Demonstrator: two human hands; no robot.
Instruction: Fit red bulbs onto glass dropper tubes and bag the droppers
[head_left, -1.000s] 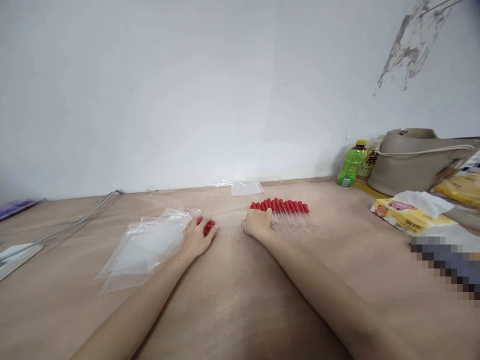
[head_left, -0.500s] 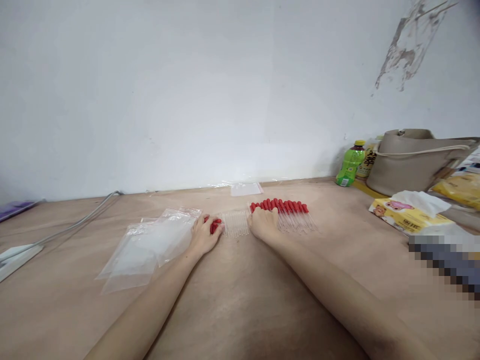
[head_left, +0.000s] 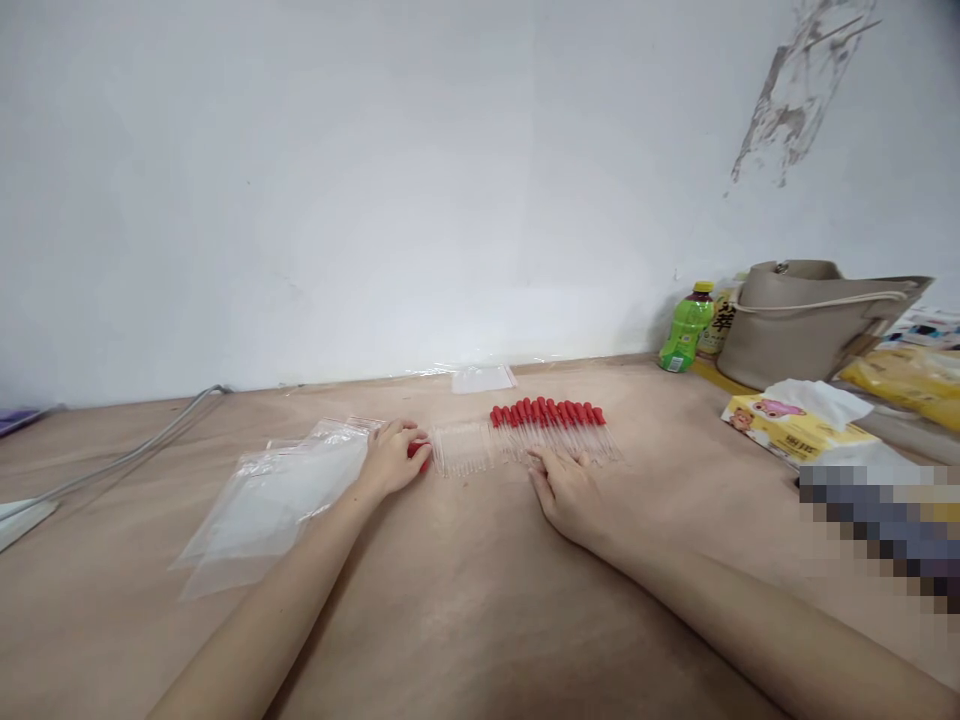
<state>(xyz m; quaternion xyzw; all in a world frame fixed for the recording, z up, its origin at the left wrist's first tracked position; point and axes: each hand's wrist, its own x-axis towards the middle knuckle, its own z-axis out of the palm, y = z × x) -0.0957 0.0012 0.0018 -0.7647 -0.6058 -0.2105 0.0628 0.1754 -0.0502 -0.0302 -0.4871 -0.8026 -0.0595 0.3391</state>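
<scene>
My left hand (head_left: 391, 456) is curled over a few red rubber bulbs (head_left: 421, 456), partly hidden by the fingers. Just right of it, thin clear glass tubes (head_left: 461, 450) lie side by side in a row. Beyond them, a row of glass droppers (head_left: 551, 413) has red bulbs fitted on their far ends, the clear stems pointing towards me. My right hand (head_left: 568, 490) rests with its fingers apart at the near ends of these droppers. It holds nothing that I can make out; the fingertips are close to or touching the stems.
Flat clear zip bags (head_left: 277, 500) lie overlapping to the left, partly under my left forearm. A small bag (head_left: 484, 379) lies by the wall. On the right are a green bottle (head_left: 686, 330), a beige handbag (head_left: 784, 325) and a tissue pack (head_left: 787, 420). A grey cable (head_left: 161, 433) crosses the left side.
My right hand has drawn back from the red bulbs towards me and to the right, opening its fingers. The left hand stays over the loose bulbs. The whole view has shifted slightly.
</scene>
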